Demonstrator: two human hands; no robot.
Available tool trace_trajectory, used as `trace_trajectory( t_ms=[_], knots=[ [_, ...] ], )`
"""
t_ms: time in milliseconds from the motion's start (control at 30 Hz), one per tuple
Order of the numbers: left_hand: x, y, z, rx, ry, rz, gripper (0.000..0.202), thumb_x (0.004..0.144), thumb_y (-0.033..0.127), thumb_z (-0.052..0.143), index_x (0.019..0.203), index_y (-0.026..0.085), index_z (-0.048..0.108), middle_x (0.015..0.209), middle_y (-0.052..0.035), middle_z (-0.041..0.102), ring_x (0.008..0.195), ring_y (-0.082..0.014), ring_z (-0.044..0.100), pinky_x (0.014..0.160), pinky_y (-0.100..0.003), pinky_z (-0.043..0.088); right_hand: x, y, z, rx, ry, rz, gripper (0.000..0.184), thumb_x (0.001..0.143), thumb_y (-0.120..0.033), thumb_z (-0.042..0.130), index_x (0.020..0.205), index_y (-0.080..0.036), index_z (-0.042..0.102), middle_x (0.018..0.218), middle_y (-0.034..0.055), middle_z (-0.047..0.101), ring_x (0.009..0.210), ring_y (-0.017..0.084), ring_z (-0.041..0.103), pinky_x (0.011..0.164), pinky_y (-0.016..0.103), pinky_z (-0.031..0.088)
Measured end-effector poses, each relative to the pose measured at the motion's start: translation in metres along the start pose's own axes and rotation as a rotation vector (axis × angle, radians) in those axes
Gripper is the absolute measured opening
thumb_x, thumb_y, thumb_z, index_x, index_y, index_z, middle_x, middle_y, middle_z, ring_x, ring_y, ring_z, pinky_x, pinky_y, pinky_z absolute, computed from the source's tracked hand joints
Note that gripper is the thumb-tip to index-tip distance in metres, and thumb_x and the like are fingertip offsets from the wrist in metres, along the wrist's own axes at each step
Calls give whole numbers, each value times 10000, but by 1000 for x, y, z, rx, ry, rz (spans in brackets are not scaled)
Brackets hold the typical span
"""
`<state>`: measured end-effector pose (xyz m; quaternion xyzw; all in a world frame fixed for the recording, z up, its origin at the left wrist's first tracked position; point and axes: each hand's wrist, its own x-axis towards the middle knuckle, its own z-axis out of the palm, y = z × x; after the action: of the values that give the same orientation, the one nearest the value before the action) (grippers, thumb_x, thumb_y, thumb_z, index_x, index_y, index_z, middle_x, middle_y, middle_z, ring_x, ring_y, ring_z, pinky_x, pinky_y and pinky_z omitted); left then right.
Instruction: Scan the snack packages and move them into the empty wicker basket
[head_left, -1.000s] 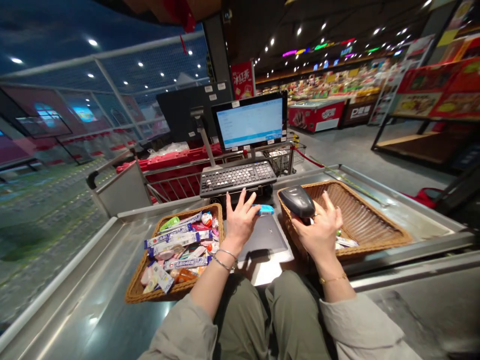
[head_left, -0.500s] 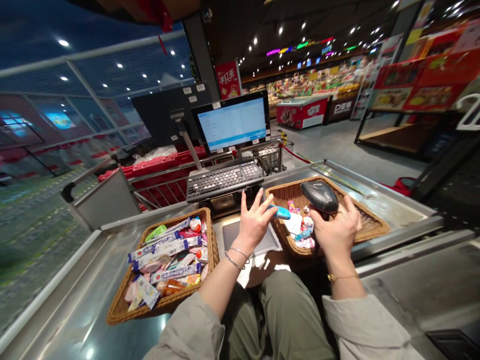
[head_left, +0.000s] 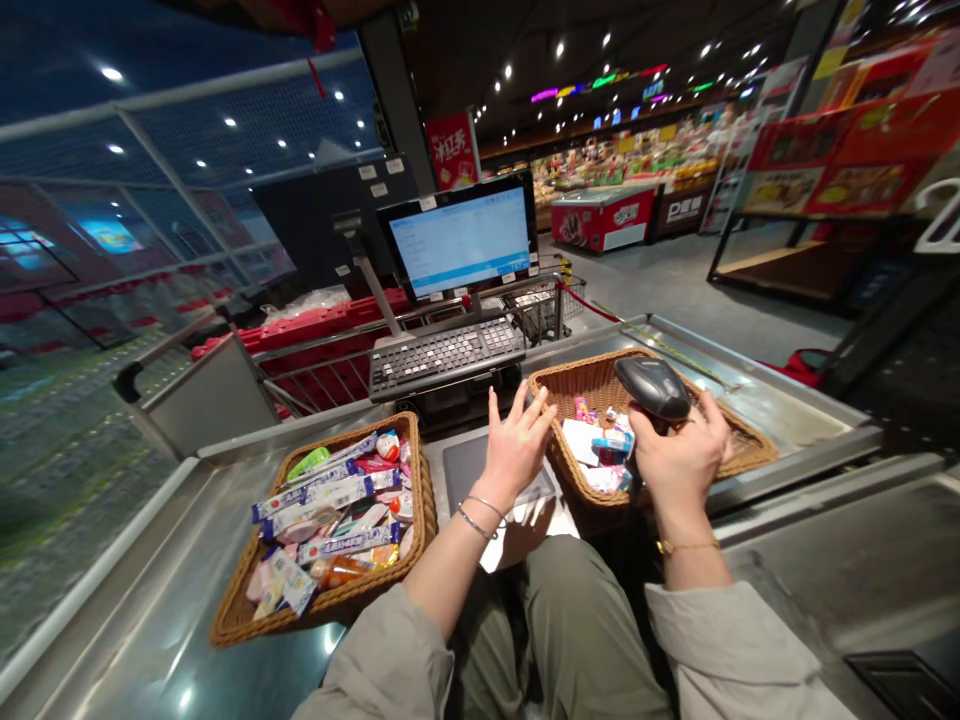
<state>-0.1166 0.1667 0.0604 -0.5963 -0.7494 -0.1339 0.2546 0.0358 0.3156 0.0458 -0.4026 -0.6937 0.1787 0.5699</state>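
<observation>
My left hand [head_left: 516,445] is at the near-left edge of the right wicker basket [head_left: 585,375], fingers spread and nothing in them. Inside that basket lie small packaged items, among them a blue pack [head_left: 611,445] and a white packet [head_left: 581,440]. Over the basket, my right hand [head_left: 679,445] grips a black barcode scanner [head_left: 654,388], whose head points forward and left. To the left stands another wicker basket [head_left: 425,490], filled with snack sticks in blue-and-white wrappers [head_left: 349,543], a green item [head_left: 309,462] and other small packs.
A keyboard [head_left: 448,357] and a lit monitor [head_left: 461,240] stand ahead, beyond a grey pad [head_left: 465,470]. Metal counter surfaces [head_left: 187,600] run to both sides. A shopping cart [head_left: 536,310] stands behind the monitor; a red freezer [head_left: 604,218] is farther off.
The blue pack has left my left hand and now lies in the right basket. My left hand has opened, while the scanner in my right hand has shifted slightly right.
</observation>
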Motion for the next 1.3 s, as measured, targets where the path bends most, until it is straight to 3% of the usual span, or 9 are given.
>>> trace_trajectory(
  t_ms=[100, 267, 467, 667, 867, 1133, 1300],
  knots=[
    [-14, -8, -9, -7, -4, -45, 416, 964, 210, 530, 1376, 257, 572, 1554, -88, 498, 1545, -316, 246, 1217, -763, 101, -3, -11, 5, 15, 20, 24, 330, 728, -493, 719, 837, -183, 687, 1086, 184, 720, 1354, 388, 480, 1143, 634, 261],
    [-44, -23, -22, 8, 22, -184, 393, 968, 268, 557, 1360, 256, 588, 1538, -92, 517, 1527, -335, 299, 1202, -776, 137, -12, -30, 17, 79, -14, -51, 288, 713, -476, 732, 771, -200, 675, 1087, 176, 715, 1338, 419, 490, 1136, 648, 253],
    [-77, -46, -38, 70, 22, -326, 439, 972, 315, 554, 1408, 267, 555, 1575, -78, 468, 1537, -328, 272, 1215, -740, 167, -24, -40, 35, 108, -55, -140, 293, 713, -484, 739, 806, -212, 683, 1105, 203, 712, 1335, 450, 488, 1130, 654, 261],
    [-110, -75, -60, 111, 23, -422, 496, 928, 299, 623, 1418, 282, 552, 1584, -100, 447, 1532, -352, 277, 1198, -767, 122, -36, -60, 48, 114, -145, -257, 296, 752, -482, 697, 875, -213, 693, 1072, 182, 736, 1362, 435, 479, 1137, 654, 266],
    [-146, -106, -87, 210, -27, -504, 465, 919, 298, 631, 1381, 256, 591, 1590, -116, 432, 1534, -374, 259, 1190, -774, 115, -55, -85, 60, 135, -227, -327, 355, 792, -483, 669, 1001, -197, 699, 1131, 167, 732, 1376, 411, 471, 1149, 652, 263],
    [-210, -148, -120, 328, -128, -646, 478, 881, 301, 667, 1356, 293, 613, 1603, -119, 411, 1536, -400, 236, 1152, -817, 91, -84, -116, 70, 184, -328, -408, 339, 807, -488, 660, 959, -188, 703, 1148, 155, 719, 1396, 374, 443, 1163, 668, 231],
    [-246, -164, -136, 382, -186, -717, 442, 893, 307, 653, 1334, 304, 633, 1596, -124, 423, 1533, -409, 245, 1132, -835, 73, -98, -130, 75, 203, -359, -447, 296, 810, -484, 648, 906, -209, 703, 1143, 133, 729, 1404, 370, 444, 1166, 662, 228]
  ],
)
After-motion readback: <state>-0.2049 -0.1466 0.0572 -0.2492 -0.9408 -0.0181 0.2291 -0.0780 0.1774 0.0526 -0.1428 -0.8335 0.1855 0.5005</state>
